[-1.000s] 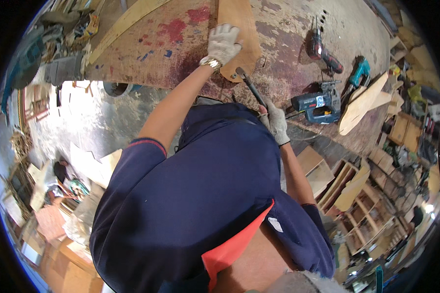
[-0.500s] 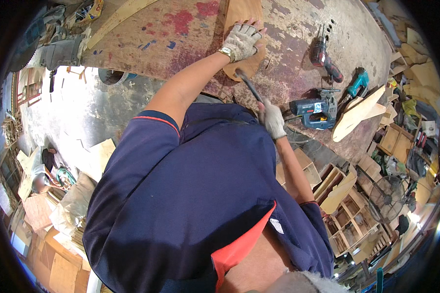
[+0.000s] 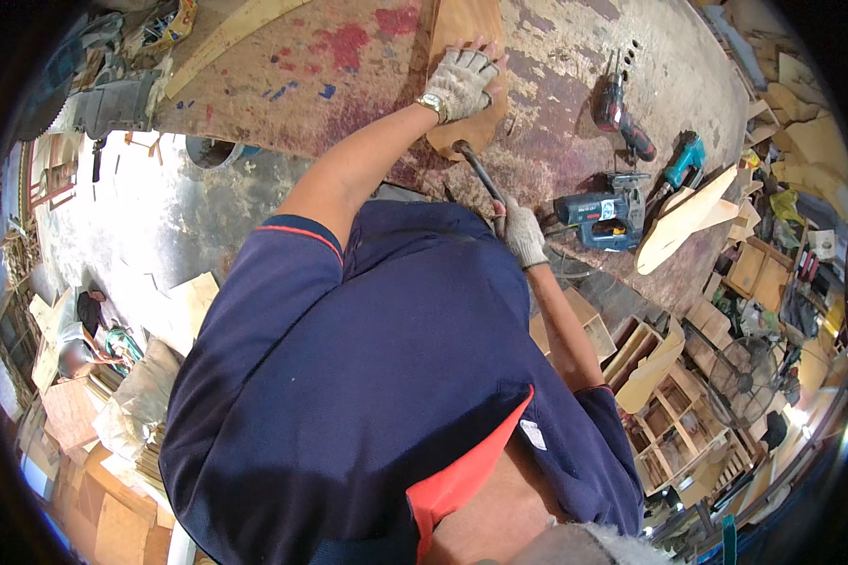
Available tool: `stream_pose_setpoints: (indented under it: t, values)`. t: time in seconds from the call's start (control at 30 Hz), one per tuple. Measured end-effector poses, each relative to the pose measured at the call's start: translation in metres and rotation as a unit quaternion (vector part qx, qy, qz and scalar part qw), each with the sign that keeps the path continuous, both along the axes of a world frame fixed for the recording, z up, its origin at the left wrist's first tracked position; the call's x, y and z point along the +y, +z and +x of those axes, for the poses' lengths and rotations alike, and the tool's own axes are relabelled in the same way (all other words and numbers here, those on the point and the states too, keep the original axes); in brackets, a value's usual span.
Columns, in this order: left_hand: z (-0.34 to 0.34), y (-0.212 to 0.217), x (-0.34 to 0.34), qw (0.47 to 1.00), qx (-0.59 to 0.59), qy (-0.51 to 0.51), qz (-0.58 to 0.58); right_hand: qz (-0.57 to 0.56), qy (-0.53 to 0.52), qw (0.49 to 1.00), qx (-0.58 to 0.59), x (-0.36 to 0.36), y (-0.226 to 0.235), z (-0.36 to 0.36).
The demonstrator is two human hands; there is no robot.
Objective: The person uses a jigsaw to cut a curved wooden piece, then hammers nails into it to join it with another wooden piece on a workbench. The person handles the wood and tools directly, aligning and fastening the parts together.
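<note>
A flat, rounded wooden piece [image 3: 466, 28] lies on the worn, paint-stained workbench [image 3: 575, 56]. My left hand [image 3: 462, 83], in a grey fingerless glove with a wristwatch, presses flat on this wooden piece. My right hand [image 3: 521, 232], also gloved, grips the handle of a long dark tool [image 3: 479, 174]. The tool's far end rests against the near edge of the wooden piece. My dark blue shirt fills the lower middle of the view.
A blue jigsaw [image 3: 601, 209], a red drill [image 3: 620, 115] and a teal power tool [image 3: 680, 165] lie on the bench to the right, beside a pale curved wood offcut [image 3: 683, 221]. Wooden frames [image 3: 674, 405] and scraps are stacked at lower right. Another person [image 3: 85, 334] crouches at left.
The view has shifted, so the bench and my hands sit further right. My left hand stays pressed on the wooden piece while my right hand keeps hold of the tool.
</note>
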State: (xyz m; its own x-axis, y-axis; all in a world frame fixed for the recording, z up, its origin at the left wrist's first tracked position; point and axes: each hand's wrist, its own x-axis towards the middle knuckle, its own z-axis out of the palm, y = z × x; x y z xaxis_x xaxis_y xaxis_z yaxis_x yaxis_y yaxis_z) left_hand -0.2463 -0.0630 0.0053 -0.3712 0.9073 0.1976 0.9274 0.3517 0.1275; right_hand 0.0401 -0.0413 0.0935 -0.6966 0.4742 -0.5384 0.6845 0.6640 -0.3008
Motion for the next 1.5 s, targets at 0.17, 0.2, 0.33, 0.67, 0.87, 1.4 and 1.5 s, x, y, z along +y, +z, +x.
stream_pose_setpoints:
  t: [0.17,0.2,0.33,0.67,0.87,1.4,1.5]
  values:
    - [-0.005,-0.001,-0.001,0.996,0.083,-0.005,-0.021,-0.06,-0.008,0.932,0.359,0.001,0.067,0.009]
    - [-0.005,-0.001,0.001,0.999,0.05,-0.006,0.008,-0.017,-0.005,0.905,0.425,0.001,0.071,0.014]
    - [-0.002,-0.004,0.001,1.0,0.008,0.003,0.002,-0.047,0.027,0.89,0.452,0.001,0.035,0.009]
    - [-0.003,-0.002,0.0,1.0,-0.001,-0.003,0.008,0.079,0.047,0.883,0.459,0.003,0.019,0.021]
    - [-0.003,0.0,-0.003,0.998,-0.039,-0.003,0.04,-0.01,-0.016,0.992,0.121,0.005,-0.033,0.026]
    - [0.02,0.016,-0.082,0.909,-0.275,0.28,0.142,0.12,-0.158,0.916,0.348,0.057,-0.023,-0.054]
    - [0.026,0.021,-0.091,0.89,-0.355,0.274,0.082,-0.029,-0.213,0.925,0.315,0.07,-0.037,-0.1]
